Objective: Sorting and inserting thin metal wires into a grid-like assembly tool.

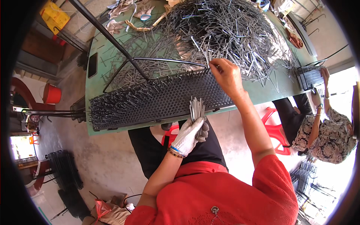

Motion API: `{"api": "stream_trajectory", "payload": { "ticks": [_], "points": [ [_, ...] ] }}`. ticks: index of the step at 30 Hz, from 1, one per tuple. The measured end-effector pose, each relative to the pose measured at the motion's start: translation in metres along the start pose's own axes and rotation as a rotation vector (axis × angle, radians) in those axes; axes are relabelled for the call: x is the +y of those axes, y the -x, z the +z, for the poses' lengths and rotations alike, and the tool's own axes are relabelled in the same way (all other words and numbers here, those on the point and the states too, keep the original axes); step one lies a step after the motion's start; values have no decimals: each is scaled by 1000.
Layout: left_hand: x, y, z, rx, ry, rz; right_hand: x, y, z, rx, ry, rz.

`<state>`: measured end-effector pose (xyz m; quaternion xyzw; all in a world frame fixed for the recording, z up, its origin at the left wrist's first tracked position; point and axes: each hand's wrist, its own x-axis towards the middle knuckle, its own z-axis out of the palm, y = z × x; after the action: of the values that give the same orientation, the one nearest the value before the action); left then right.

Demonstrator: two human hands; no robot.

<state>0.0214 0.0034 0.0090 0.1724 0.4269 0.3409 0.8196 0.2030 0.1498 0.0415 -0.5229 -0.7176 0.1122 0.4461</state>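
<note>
My left hand (190, 135), in a white knit glove, is closed round an upright bundle of thin grey metal rods (196, 108) just below the front edge of a rack. The black perforated rack (183, 95) lies along the table's near edge, with a long black bar rising from it. Many dark rods (123, 101) stand in the holes of its left part and back row; bare holes show at the middle and right. My bare right hand (227, 77) is over the rack's right back edge, thumb and forefinger pinching one thin metal rod (207, 58).
A big heap of loose metal rods (228, 30) covers the back of the green table (93, 80). A phone (92, 65) and several work gloves (144, 12) lie on it. At the right another person (326, 137) handles a similar rack (310, 78). Red stools (275, 131) stand below.
</note>
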Motion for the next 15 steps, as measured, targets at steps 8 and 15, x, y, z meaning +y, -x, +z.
{"api": "stream_trajectory", "payload": {
  "ticks": [8, 15],
  "points": [
    [7, 0, -1, 20, -54, -43, -1, 7, 9, -13, 126, -1],
    [0, -2, -8, -49, 21, 32, -21, 19, -13, -42, -27, 130]
  ]
}}
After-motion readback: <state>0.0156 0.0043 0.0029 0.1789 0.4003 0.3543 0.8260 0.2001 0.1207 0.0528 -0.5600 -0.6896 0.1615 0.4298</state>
